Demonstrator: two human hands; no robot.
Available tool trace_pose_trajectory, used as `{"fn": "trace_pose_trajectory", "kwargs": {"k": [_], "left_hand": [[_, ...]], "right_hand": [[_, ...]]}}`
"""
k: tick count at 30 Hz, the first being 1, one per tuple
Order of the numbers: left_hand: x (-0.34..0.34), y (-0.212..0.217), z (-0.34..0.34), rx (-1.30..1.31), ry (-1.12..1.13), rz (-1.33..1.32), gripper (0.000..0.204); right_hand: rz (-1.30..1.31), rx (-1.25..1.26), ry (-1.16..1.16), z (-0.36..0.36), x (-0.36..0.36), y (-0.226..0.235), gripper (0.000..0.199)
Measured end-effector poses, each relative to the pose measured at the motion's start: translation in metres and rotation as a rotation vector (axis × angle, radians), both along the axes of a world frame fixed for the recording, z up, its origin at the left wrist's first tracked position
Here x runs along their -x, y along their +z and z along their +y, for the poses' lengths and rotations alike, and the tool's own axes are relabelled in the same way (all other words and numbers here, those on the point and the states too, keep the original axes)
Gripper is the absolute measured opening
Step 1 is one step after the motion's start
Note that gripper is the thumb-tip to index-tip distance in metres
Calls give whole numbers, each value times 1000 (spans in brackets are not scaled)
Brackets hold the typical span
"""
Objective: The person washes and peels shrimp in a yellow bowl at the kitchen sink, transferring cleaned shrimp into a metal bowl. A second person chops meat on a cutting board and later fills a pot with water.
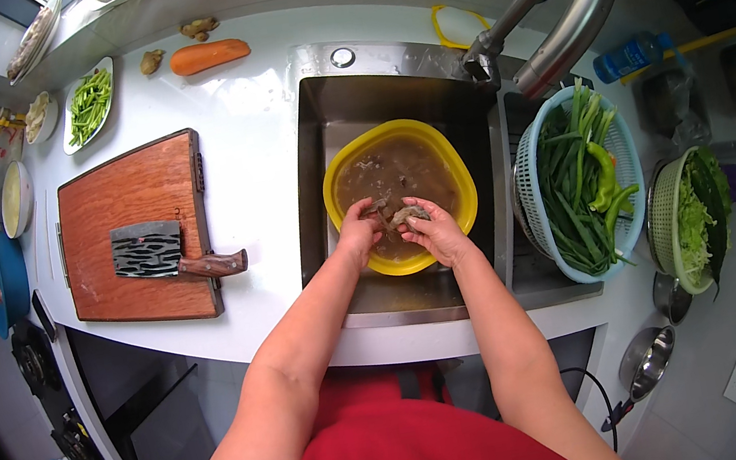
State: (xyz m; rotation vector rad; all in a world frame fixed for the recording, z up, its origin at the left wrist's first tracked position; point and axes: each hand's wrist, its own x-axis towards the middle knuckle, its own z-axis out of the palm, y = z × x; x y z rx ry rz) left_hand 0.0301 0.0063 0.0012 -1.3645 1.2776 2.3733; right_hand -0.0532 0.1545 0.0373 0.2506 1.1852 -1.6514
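A yellow basin [333, 199] stands in the steel sink [316, 267], filled with murky brown water [406, 166] with small bits floating in it. Both my hands are over the basin's near half. My right hand [442, 234] pinches a soft, wet grey-brown piece [408, 215] whose kind I cannot make out. Close beside it on the left, my left hand [359, 231] has its fingers closed round another dark, wet bit, mostly hidden by the fingertips.
A cleaver [150, 250] lies on the wooden cutting board [94, 201] at left. Behind are a carrot [210, 57], ginger [200, 29] and a plate of cut green beans [89, 105]. The faucet [575, 14] arches at back right; a blue basket [619, 132] holds scallions and green peppers.
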Motion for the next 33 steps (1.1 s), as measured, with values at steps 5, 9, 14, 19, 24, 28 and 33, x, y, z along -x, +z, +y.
{"fn": "trace_pose_trajectory", "kwargs": {"k": [5, 9, 14, 19, 24, 28, 33], "left_hand": [[-3, -7, 17, 483, -363, 140, 67], [-3, -15, 22, 478, -318, 111, 61], [-2, -17, 19, 405, -208, 165, 49], [7, 35, 14, 31, -126, 176, 42], [4, 30, 14, 105, -136, 141, 28], [-1, 11, 17, 237, -49, 69, 18], [3, 13, 2, 161, 12, -71, 13]], "right_hand": [[-26, 11, -64, -4, 0, -5, 38], [-27, 52, -38, -7, -2, 0, 37], [-1, -24, 32, -7, -3, 11, 26], [92, -75, 83, -7, -3, 4, 15], [385, -281, 278, -11, -1, -5, 10], [681, -414, 473, -9, 0, -15, 20], [1230, -749, 416, -6, 39, -27, 42]]}}
